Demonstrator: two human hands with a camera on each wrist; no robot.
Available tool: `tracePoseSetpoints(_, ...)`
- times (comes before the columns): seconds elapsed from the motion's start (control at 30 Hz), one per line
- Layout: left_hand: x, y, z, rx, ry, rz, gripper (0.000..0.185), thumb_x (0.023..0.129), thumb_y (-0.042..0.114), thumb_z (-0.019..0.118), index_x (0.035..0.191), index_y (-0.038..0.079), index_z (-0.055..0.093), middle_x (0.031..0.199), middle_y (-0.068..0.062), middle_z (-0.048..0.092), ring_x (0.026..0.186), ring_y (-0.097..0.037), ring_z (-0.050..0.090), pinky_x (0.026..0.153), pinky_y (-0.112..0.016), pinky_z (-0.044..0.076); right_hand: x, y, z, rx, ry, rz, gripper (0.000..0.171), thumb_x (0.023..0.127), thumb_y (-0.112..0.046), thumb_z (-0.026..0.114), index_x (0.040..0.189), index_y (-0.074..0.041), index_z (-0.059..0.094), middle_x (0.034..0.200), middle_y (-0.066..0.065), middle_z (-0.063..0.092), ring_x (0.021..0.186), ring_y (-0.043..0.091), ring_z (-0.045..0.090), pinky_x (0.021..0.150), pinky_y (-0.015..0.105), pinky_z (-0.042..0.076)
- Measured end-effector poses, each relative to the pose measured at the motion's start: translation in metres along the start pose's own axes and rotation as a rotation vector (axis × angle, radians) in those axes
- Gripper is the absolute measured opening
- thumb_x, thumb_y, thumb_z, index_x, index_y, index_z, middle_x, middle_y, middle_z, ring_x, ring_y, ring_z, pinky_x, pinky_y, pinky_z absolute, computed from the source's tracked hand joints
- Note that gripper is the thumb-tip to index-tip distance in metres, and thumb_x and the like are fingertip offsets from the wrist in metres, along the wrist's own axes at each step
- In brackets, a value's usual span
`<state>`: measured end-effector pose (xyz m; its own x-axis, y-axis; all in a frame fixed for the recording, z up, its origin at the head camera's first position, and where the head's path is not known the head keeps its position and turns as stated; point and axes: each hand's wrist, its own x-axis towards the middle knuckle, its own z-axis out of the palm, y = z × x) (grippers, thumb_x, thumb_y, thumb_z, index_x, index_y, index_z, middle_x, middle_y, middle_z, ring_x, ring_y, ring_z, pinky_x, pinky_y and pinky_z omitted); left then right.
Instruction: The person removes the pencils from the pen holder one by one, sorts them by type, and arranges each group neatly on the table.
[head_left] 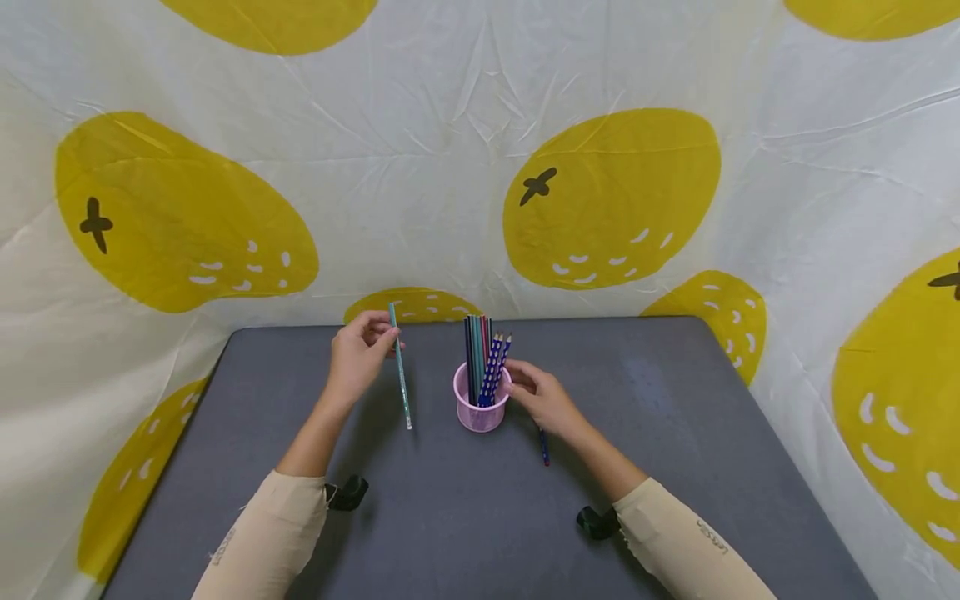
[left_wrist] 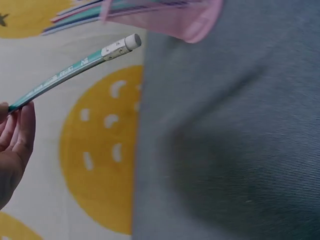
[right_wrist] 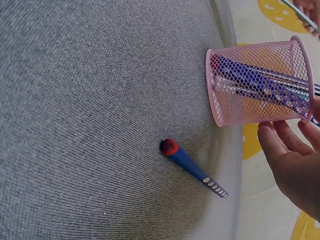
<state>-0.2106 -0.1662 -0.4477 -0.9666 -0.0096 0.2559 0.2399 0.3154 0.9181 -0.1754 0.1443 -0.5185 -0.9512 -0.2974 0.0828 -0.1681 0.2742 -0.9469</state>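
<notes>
My left hand [head_left: 358,357] pinches a teal pencil [head_left: 402,375] between thumb and fingers, raised above the table left of the cup. Its white eraser end points down in the head view, and the left wrist view shows this eraser [left_wrist: 133,42] close up. A pink mesh pencil cup [head_left: 482,421] stands upright, full of dark, teal and red pencils and several blue dotted pencils [head_left: 491,371] with points up. My right hand [head_left: 546,400] holds the cup's right side near the rim. Below that hand, a blue pencil [right_wrist: 187,163] with a red end lies on the table, partly hidden in the head view.
The dark grey table [head_left: 480,517] ends at a white cloth backdrop [head_left: 420,208] with yellow fruit prints, which also hangs along both sides. Dark straps [head_left: 348,493] show at the sleeves' cuffs.
</notes>
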Motion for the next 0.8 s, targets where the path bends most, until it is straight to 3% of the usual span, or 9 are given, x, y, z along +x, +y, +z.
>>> tracePoseSetpoints(0.17, -0.003, -0.019, 0.017, 0.098, -0.083, -0.061, 0.025, 0.095, 0.005, 0.073, 0.117, -0.006, 0.068, 0.098, -0.022, 0.073, 0.076, -0.035, 0.074, 0.065, -0.037, 0.065, -0.001, 0.000, -0.001, -0.016, -0.005, -0.002, 0.043, 0.103, -0.005, 0.061, 0.142, 0.009, 0.053, 0.134, 0.032, 0.063, 0.126, 0.044, 0.062, 0.106, 0.047, 0.054)
tracePoseSetpoints(0.3, -0.006, -0.033, 0.027, 0.144, -0.116, -0.067, 0.025, 0.094, 0.004, 0.074, 0.115, -0.007, 0.070, 0.095, -0.021, 0.074, 0.069, -0.028, 0.074, 0.062, -0.035, 0.065, -0.001, 0.000, -0.002, -0.011, -0.004, -0.003, 0.043, 0.103, -0.005, 0.061, 0.142, 0.009, 0.053, 0.134, 0.032, 0.063, 0.126, 0.044, 0.061, 0.107, 0.048, 0.053)
tracePoseSetpoints(0.4, -0.007, -0.044, 0.031, 0.164, -0.136, -0.071, 0.024, 0.092, 0.001, 0.075, 0.112, -0.010, 0.070, 0.091, -0.021, 0.075, 0.064, -0.020, 0.072, 0.056, -0.027, 0.062, -0.001, 0.000, -0.001, -0.015, -0.005, 0.001, 0.043, 0.102, -0.005, 0.062, 0.142, 0.009, 0.053, 0.134, 0.032, 0.063, 0.126, 0.044, 0.062, 0.107, 0.047, 0.053)
tracePoseSetpoints(0.63, -0.015, -0.059, 0.037, 0.214, -0.228, -0.242, 0.015, 0.088, 0.002, 0.076, 0.100, -0.007, 0.071, 0.080, -0.013, 0.075, 0.053, -0.013, 0.068, 0.052, -0.029, 0.061, 0.000, -0.001, -0.002, -0.026, -0.006, 0.008, 0.042, 0.102, -0.005, 0.062, 0.141, 0.010, 0.054, 0.133, 0.032, 0.063, 0.125, 0.045, 0.062, 0.105, 0.047, 0.055)
tracePoseSetpoints(0.8, -0.018, -0.063, 0.041, 0.239, -0.266, -0.294, 0.011, 0.086, 0.001, 0.077, 0.094, -0.005, 0.071, 0.075, -0.011, 0.074, 0.049, -0.011, 0.067, 0.049, -0.028, 0.060, 0.000, -0.002, -0.002, -0.033, -0.008, 0.004, 0.042, 0.102, -0.005, 0.062, 0.141, 0.010, 0.054, 0.133, 0.032, 0.064, 0.125, 0.045, 0.063, 0.105, 0.046, 0.055)
